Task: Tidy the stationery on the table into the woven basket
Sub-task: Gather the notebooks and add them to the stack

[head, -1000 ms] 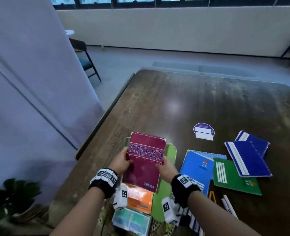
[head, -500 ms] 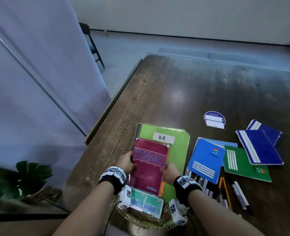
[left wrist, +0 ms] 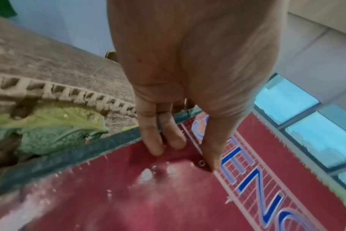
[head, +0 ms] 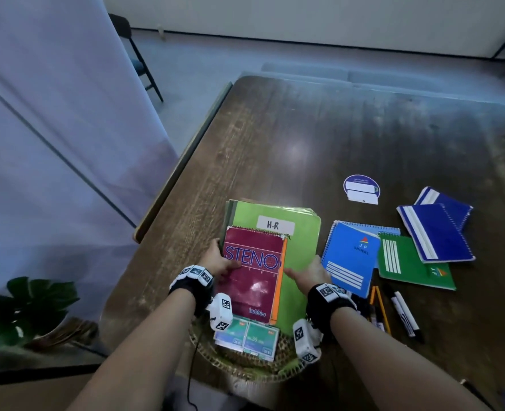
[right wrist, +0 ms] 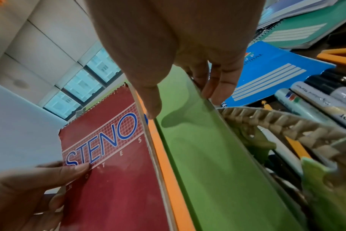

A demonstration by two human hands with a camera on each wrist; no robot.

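Observation:
The maroon STENO notebook (head: 252,271) (left wrist: 168,195) (right wrist: 113,156) stands tilted in the woven basket (head: 245,370) (left wrist: 69,95) (right wrist: 286,125), leaning on an orange notebook (head: 279,280) and a green folder (head: 300,247) (right wrist: 207,156) labelled H-R. My left hand (head: 220,261) (left wrist: 184,157) grips its left edge, thumb on the cover and fingers behind. My right hand (head: 307,272) (right wrist: 180,103) is off the notebook. Its thumb hovers over the green folder and its straight fingers touch the folder's right edge.
Small green boxes (head: 248,336) lie in the basket's front. On the table to the right are a blue spiral notebook (head: 350,258), a green notebook (head: 414,268), dark blue notebooks (head: 435,231), markers and pencils (head: 402,312) and a round label (head: 361,188). A plant (head: 22,307) stands at the left.
Both hands lowered the STENO notebook into the basket against the orange notebook and green folder. The right hand let go of it and shifted right to the folder's edge.

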